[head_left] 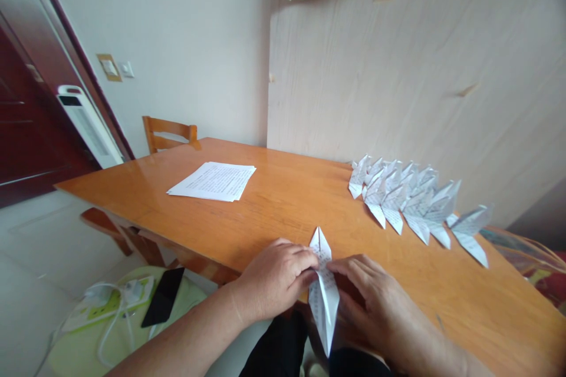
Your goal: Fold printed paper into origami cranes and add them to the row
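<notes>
The left hand and right hand pinch the folded paper at the table's edge — light, probably crisp, easily crushed — best held along its creased middle.

On the left half of your desk lie the sheets; folded papers line its far edge at right, and one folded piece overhangs the near edge before you. Left of you, a stool bears a power strip, with a phone to its right.
</notes>
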`<act>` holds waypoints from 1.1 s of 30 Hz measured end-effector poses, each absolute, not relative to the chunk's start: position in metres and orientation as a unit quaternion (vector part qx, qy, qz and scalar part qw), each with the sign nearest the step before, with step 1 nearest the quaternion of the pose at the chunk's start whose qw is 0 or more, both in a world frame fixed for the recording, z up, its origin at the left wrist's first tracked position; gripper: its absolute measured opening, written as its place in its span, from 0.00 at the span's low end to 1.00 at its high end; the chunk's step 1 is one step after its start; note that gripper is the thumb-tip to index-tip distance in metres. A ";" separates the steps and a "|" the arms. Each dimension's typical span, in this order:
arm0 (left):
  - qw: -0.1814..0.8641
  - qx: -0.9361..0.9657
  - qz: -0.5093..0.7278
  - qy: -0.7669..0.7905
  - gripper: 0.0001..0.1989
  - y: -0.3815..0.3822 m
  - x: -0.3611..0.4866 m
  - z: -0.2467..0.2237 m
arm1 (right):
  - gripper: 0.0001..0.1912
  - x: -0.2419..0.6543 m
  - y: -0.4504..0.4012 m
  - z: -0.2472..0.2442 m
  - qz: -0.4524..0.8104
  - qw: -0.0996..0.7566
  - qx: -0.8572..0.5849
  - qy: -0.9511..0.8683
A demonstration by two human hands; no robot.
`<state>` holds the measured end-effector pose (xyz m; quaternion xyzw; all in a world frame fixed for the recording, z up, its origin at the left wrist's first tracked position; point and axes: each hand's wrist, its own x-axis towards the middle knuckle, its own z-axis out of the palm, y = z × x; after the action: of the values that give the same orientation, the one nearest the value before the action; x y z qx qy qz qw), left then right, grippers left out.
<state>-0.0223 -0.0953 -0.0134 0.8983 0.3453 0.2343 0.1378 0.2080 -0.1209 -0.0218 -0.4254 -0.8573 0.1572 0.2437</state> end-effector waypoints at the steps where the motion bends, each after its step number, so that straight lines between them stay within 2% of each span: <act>1: 0.138 0.897 0.238 0.346 0.08 -0.095 -0.022 -0.014 | 0.13 0.207 -0.121 -0.021 0.152 0.243 -0.424 -0.859; 9: 0.145 0.888 0.245 0.362 0.11 -0.094 -0.022 -0.014 | 0.09 0.204 -0.113 -0.023 0.146 0.255 -0.433 -0.852; 15: 0.148 0.882 0.243 0.377 0.07 -0.095 -0.019 -0.014 | 0.14 0.204 -0.109 -0.029 0.114 0.256 -0.462 -0.841; 20: 0.167 0.871 0.246 0.391 0.02 -0.099 -0.019 -0.013 | 0.07 0.205 -0.112 -0.028 0.128 0.260 -0.453 -0.843; 23: 0.176 0.862 0.252 0.403 0.01 -0.100 -0.019 -0.012 | 0.07 0.206 -0.113 -0.028 0.139 0.257 -0.447 -0.845; 28: 0.178 0.854 0.260 0.413 0.02 -0.099 -0.017 -0.013 | 0.15 0.202 -0.110 -0.027 0.139 0.246 -0.479 -0.831; 33: 0.173 0.852 0.268 0.416 0.03 -0.097 -0.016 -0.010 | 0.13 0.195 -0.106 -0.024 0.115 0.234 -0.505 -0.822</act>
<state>-0.0161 -0.0969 -0.0102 0.8516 0.4157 0.2684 0.1731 0.1953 -0.1064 -0.0240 -0.5053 -0.8225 0.1151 0.2343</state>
